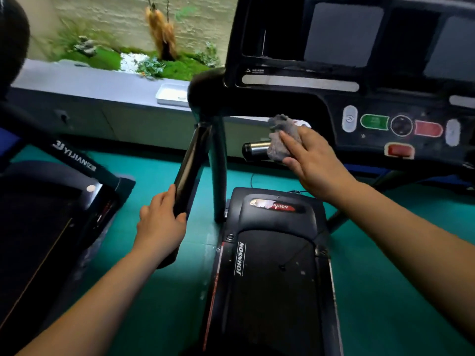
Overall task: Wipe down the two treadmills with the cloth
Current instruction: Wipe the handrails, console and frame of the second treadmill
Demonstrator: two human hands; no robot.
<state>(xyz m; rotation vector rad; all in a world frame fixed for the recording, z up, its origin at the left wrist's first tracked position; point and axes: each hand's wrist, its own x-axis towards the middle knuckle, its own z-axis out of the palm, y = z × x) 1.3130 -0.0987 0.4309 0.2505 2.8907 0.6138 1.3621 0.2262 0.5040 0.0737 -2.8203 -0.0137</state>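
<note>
The near treadmill [272, 222], marked JOHNSON, fills the middle and right of the view, and the second treadmill [38, 227] lies to the left across a strip of green floor; its deck looks untouched by either hand, so I judge the job to be only part done. The console [372, 86] rises at the far right, with coloured buttons along its lower face. The black handrail [190, 163] slopes down from it toward the near left, and the left hand [162, 222] has its fingers wrapped round the lower end as a brace. The right hand [316, 160] has fingers and thumb closed on the grey cloth [280, 140], which is bunched against the console's lower left edge, just above the metal grip [255, 148]. To do this step well, the cloth probably wants spreading flatter so more of it meets the surface; strokes should likely run one way, overlapping, with light pressure near the buttons; the metal grip would be best wrapped and twisted round.
</note>
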